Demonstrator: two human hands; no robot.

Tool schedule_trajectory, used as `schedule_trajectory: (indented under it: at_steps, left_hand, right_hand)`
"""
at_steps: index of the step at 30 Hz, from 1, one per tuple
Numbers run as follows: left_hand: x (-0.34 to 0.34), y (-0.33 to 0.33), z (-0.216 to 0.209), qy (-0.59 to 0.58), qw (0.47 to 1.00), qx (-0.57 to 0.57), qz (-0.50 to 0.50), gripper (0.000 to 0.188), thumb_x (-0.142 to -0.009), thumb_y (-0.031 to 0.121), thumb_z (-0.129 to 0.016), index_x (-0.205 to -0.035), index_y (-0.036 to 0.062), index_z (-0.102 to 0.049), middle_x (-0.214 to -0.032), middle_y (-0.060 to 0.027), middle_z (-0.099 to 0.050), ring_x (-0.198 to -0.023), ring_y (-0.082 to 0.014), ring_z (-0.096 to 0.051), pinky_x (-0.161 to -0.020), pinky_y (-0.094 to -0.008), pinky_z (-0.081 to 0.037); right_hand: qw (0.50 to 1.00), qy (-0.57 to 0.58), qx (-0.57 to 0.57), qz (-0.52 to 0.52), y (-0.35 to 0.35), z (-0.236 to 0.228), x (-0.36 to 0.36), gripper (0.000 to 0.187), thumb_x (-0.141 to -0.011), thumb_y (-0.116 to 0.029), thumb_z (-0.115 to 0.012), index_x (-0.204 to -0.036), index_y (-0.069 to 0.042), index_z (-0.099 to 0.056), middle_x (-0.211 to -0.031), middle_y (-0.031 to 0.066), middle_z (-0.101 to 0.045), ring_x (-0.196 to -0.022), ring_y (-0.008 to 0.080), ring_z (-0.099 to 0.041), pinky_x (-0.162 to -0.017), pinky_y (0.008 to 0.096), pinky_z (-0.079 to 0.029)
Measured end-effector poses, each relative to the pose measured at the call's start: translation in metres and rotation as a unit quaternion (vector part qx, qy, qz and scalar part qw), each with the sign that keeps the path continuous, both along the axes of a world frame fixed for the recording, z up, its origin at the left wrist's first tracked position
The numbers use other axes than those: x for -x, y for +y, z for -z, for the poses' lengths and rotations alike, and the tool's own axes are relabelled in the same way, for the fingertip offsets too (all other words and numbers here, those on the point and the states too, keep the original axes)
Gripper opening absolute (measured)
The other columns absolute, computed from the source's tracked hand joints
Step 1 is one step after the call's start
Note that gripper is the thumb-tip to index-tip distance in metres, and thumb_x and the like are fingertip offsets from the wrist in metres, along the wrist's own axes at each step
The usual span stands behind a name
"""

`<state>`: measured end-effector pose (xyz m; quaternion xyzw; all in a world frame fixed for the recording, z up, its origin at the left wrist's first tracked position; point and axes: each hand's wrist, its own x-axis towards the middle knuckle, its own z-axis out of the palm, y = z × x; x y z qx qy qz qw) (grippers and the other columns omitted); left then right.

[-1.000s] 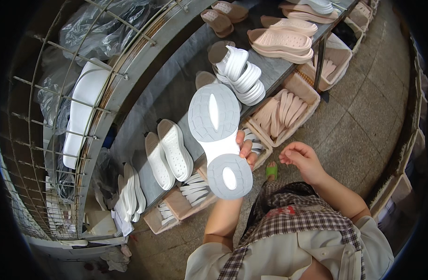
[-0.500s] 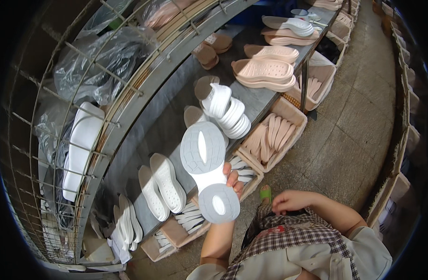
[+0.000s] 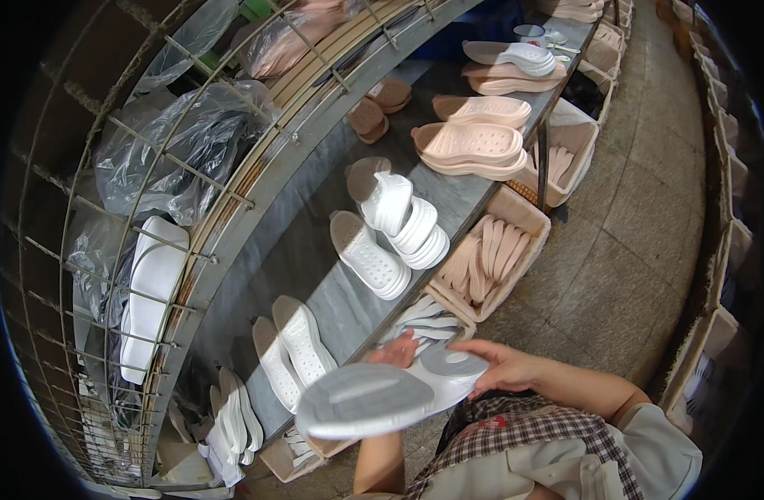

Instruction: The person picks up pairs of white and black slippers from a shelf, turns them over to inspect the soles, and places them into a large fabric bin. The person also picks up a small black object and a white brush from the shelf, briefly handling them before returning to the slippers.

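A white shoe sole with grey tread patches [image 3: 367, 402] is tilted low over the bench's near edge, its wide end to the left and smeared by motion. My right hand [image 3: 505, 367] is closed on its narrow end. My left hand [image 3: 395, 348] is behind the middle of the sole, blurred, with fingertips showing above its edge; whether it grips the sole is hidden. A pair of white soles [image 3: 304, 342] lies on the bench just beyond. Farther along are a stack of white soles [image 3: 372, 258] and a leaning pile of white soles [image 3: 411, 218].
Pink soles [image 3: 469, 146] are stacked along the grey bench [image 3: 324, 287]. Under its edge stand a bin of pink strips [image 3: 490, 258] and a bin of white and grey strips [image 3: 432, 321]. A wire rack [image 3: 161, 275] borders the left; a floor aisle [image 3: 607, 250] runs right.
The sole has swung down and turned from upright to nearly flat. My right hand has come up from my apron and taken its narrow end. My left hand has shifted behind it.
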<state>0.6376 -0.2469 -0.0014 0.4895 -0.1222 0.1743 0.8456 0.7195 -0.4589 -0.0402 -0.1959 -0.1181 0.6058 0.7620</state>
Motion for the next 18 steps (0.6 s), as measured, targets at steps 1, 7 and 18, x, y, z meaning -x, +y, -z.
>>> schedule_trajectory:
  at_steps: [1,7,18]
  left_hand:
    - [0.009,0.008,-0.004,0.04,0.999,-0.003,0.018,0.043,-0.092,0.035,-0.049,-0.132,0.0204,-0.045,-0.118,-0.0252,-0.054,-0.119,-0.0373,-0.045,-0.102,-0.056,-0.032]
    - [0.061,0.057,-0.017,0.306,0.917,0.229,0.113,0.061,-0.084,0.039,-0.06,-0.132,0.006,-0.042,-0.127,-0.0311,-0.046,-0.114,-0.0391,-0.051,-0.096,-0.0472,-0.042]
    - [0.069,0.068,-0.039,0.305,0.951,0.024,0.05,0.082,-0.068,0.002,-0.072,-0.138,0.0017,-0.03,-0.115,-0.0207,-0.058,-0.105,-0.0268,-0.058,-0.09,-0.0336,-0.045]
  right_hand:
    - [0.997,-0.065,0.009,0.037,0.0,-0.003,-0.008,0.075,-0.074,0.0,-0.072,-0.138,-0.004,-0.033,-0.136,0.0118,-0.037,-0.113,0.0235,-0.052,-0.092,0.0366,-0.049]
    - [0.765,-0.633,0.027,0.111,-0.011,-0.024,-0.066,0.074,-0.066,-0.006,-0.079,-0.132,-0.01,-0.045,-0.135,0.0162,-0.033,-0.134,0.0283,-0.023,-0.102,0.0367,-0.039]
    - [0.872,-0.479,-0.001,0.102,0.027,-0.04,-0.077,0.101,-0.068,-0.012,-0.078,-0.145,-0.009,-0.012,-0.141,0.0123,-0.028,-0.128,0.0274,-0.035,-0.105,0.0419,-0.034]
